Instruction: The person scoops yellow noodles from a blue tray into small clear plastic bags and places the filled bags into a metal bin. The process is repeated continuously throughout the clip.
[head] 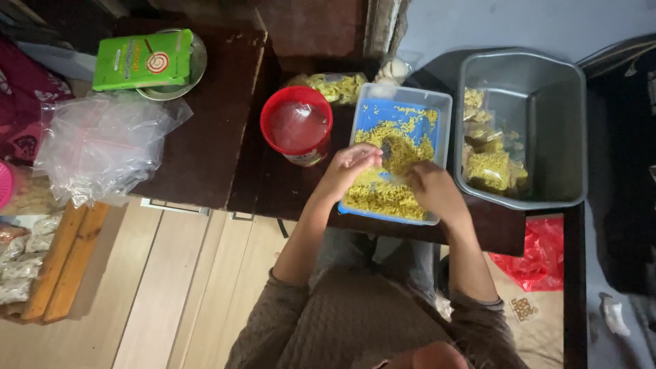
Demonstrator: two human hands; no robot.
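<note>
A blue tray with a clear rim sits on the dark table in front of me, partly filled with small yellow snack bits. My left hand hovers over the tray's left side. Its fingers are closed on a small dark scoop that points into the bits. My right hand rests over the tray's near right corner, curled around what looks like a small clear bag held between the two hands. The bag's contents are hard to make out.
A red-lidded jar stands left of the tray. A grey tub on the right holds several filled packets. Clear bags are piled at the left, behind them a green packet on a metal plate. A red plastic bag lies below right.
</note>
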